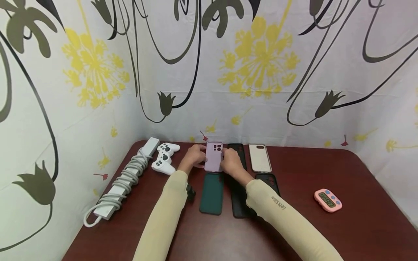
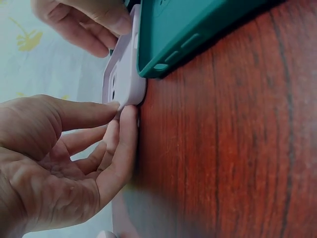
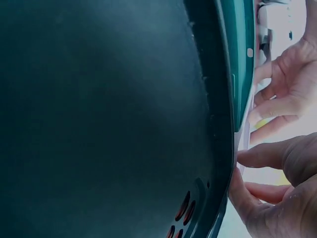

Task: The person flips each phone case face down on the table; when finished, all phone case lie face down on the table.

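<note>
My left hand (image 1: 195,156) pinches the left edge of a lilac phone case with four round camera holes (image 1: 213,159), thumb and fingertips close together on its rim. My right hand (image 1: 232,162) pinches the opposite edge, also between thumb and finger. The case is at the back of the dark red wood-grain table (image 1: 294,235), just beyond a dark green phone case (image 1: 211,194). A black phone case (image 1: 237,146) lies just beside my right hand, partly hidden by it, with a cream phone case (image 1: 260,161) farther right. A white game controller (image 1: 164,159) lies near my left hand, beside a white power strip wrapped in grey cord (image 1: 125,177). A pink digital timer (image 1: 328,200) sits well apart, on the right.
</note>
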A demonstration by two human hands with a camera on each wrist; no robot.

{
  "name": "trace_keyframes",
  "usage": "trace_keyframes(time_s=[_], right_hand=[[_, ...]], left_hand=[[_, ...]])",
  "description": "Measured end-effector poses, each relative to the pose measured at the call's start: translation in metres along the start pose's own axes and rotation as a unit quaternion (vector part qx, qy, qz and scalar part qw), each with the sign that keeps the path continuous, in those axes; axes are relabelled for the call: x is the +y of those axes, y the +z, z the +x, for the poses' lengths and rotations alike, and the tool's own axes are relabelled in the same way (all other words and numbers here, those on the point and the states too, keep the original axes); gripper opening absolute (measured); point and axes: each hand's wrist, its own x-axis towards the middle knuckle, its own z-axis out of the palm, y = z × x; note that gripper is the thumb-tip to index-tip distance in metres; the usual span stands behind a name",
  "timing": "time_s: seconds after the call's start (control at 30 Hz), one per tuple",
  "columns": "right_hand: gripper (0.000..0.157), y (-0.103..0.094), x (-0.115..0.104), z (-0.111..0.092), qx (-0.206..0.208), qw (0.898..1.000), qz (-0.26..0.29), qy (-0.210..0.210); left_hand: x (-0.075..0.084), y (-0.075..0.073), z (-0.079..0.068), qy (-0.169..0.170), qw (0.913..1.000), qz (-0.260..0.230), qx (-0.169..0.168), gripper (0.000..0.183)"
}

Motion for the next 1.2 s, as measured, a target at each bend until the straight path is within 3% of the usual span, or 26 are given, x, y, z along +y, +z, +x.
trace_keyframes(time_s=[0.27,0.53,0.7,0.9,0.93,1.1,1.2], right_hand=[[0.031,0.002,0.0,-0.001,-0.002,1.0,-0.006,-0.004],[0.007,-0.001,-0.001,0.003,-0.029,0.999,-0.019,-0.021],[0.006,-0.001,0.002,0.006,-0.034,0.999,-0.018,-0.026],[0.004,-0.003,0.003,0.008,-0.036,0.999,-0.004,-0.03],[0.005,-0.003,0.002,0.008,-0.039,0.999,0.007,-0.026],[0.046,-0.008,-0.001,0.009,-0.068,0.991,0.109,0.033],[0.051,-0.012,-0.004,0.007,-0.087,0.979,0.167,0.077]], left_hand=[[-0.005,-0.002,0.001,0.006,0.9997,-0.009,-0.019,0.064],[-0.003,0.0,0.005,-0.001,0.9996,0.025,-0.014,0.062],[-0.004,-0.001,0.004,0.022,0.9993,0.03,-0.01,0.06],[-0.006,-0.007,0.004,0.044,0.9988,-0.006,-0.022,0.063],[-0.007,-0.008,0.004,0.046,0.9985,-0.012,-0.025,0.064],[-0.008,-0.014,-0.001,0.065,0.9967,-0.037,-0.032,0.064],[-0.01,-0.016,-0.005,0.074,0.9947,-0.062,-0.034,0.064]])
